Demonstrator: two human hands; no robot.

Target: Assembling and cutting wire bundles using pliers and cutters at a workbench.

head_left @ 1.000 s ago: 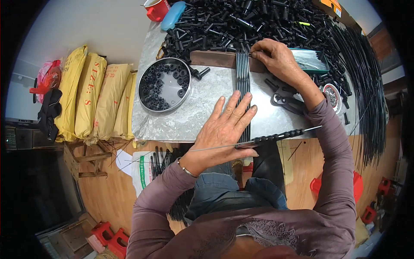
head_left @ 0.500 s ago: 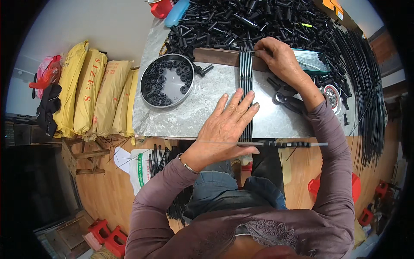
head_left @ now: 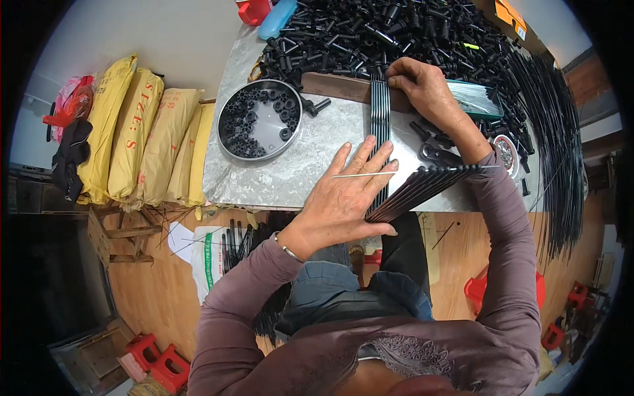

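A: Taking the clock from the left hand [head_left: 340, 201], how do the fingers stand?

B: Those lie palm down and spread wide over a flat row of thin black rods [head_left: 380, 112]; the right hand [head_left: 426, 92] is at one o'clock, thumb and forefinger bent close together by the row's far ends; what they pinch, if anything, I cannot tell.

A: And where does the row run?

B: From under the left fingers to between twelve and one o'clock, meeting a brown bar [head_left: 333, 86]; what seems to be its near part fans out toward two or three o'clock, tipped with black knobs [head_left: 449, 169].

A: How far along does it look?

B: One set is lined up side by side, I judge; whether its far ends are fastened is hidden; the rest lies loose: a sheaf of long black rods [head_left: 555, 152] between two and three o'clock, black tubular pieces [head_left: 370, 39] heaped at twelve, black rings [head_left: 238, 137] in a round pan [head_left: 265, 135] at ten; pliers [head_left: 430, 152] lie at two, in neither hand.
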